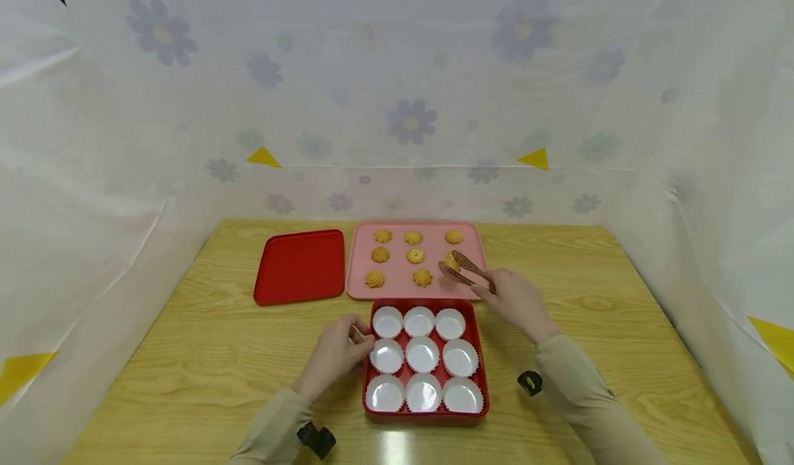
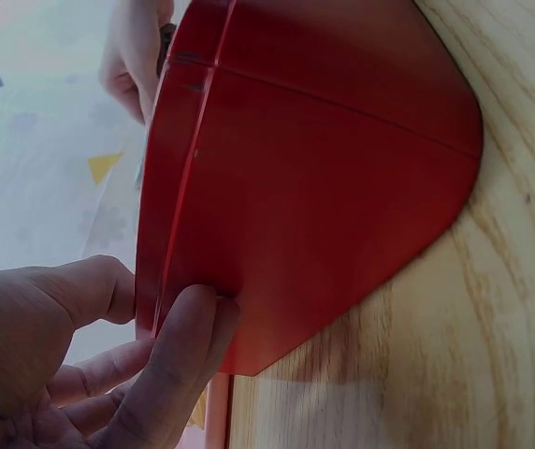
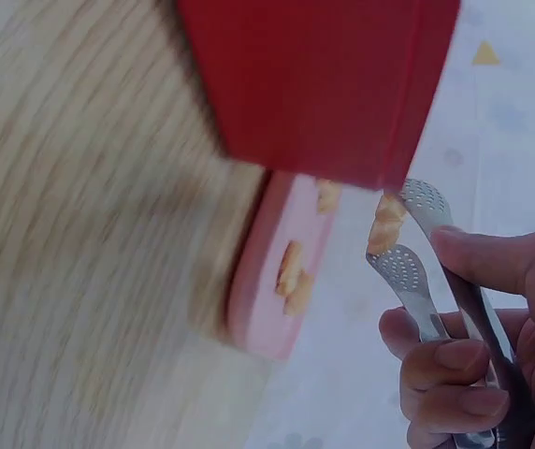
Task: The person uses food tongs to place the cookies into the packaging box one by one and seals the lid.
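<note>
Right hand: a pair of metal tongs is gripped, fingers curled round the handles; the grip is closed on the tongs.
Tongs: the two perforated tips are clamped on one cookie — it is held at the right side of the pink tray, middle row.
Left hand: it is laid against the left wall of the red box, fingers relaxed and straight on the wall; nothing is clasped.
Cookies: eight are counted on the pink tray — three in the far row, three in the middle row with the held one included, two in the near row.
Paper cups: nine white cups are set in the red box, three rows of three; all are seen unfilled.
Red lid: one, laid flat on the tabletop just left of the pink tray.
Trays and boxes: one pink tray, one red box, touching or nearly so.
</note>
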`<move>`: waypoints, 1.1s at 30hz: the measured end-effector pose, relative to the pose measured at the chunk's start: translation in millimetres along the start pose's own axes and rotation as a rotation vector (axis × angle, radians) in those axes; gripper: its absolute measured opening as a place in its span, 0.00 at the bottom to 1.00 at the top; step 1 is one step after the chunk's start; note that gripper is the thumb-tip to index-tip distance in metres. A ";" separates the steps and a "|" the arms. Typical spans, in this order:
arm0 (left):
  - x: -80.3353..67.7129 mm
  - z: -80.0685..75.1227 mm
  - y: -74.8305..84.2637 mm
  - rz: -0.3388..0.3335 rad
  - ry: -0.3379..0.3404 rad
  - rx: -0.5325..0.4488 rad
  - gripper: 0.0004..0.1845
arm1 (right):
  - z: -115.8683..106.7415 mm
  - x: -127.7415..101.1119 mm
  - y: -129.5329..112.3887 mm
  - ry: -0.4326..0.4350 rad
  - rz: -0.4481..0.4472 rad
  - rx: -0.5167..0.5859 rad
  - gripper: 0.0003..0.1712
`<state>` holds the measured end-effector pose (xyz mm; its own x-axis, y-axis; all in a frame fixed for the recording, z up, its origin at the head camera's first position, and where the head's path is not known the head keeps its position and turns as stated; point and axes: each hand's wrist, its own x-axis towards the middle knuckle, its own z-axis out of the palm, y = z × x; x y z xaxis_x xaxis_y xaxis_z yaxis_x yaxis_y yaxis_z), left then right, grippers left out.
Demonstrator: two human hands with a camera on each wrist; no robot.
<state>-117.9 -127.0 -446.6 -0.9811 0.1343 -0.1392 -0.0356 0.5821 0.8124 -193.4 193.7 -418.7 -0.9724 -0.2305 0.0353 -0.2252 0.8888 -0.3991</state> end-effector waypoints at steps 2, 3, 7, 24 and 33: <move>0.1 -0.1 0.0 0.001 -0.003 -0.003 0.07 | -1.7 -1.5 -6.5 -0.006 -0.034 0.024 0.19; 0.1 -0.1 0.0 0.001 -0.004 -0.003 0.07 | -2.2 -2.4 -9.9 -0.012 -0.050 0.033 0.17; 0.7 0.3 -0.8 0.006 -0.003 -0.012 0.07 | -2.1 -6.1 -22.1 -0.022 -0.124 0.044 0.13; 0.5 0.9 -2.3 0.058 0.049 0.029 0.06 | 9.0 -11.5 -45.2 -0.161 -0.460 -0.047 0.19; 0.0 0.1 -2.4 0.065 0.046 0.017 0.06 | 13.8 -7.9 -51.3 -0.214 -0.501 -0.059 0.17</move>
<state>-117.8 -128.3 -448.6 -0.9889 0.1357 -0.0600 0.0315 0.5871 0.8089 -173.3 144.4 -411.2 -0.7126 -0.7013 0.0180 -0.6666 0.6689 -0.3291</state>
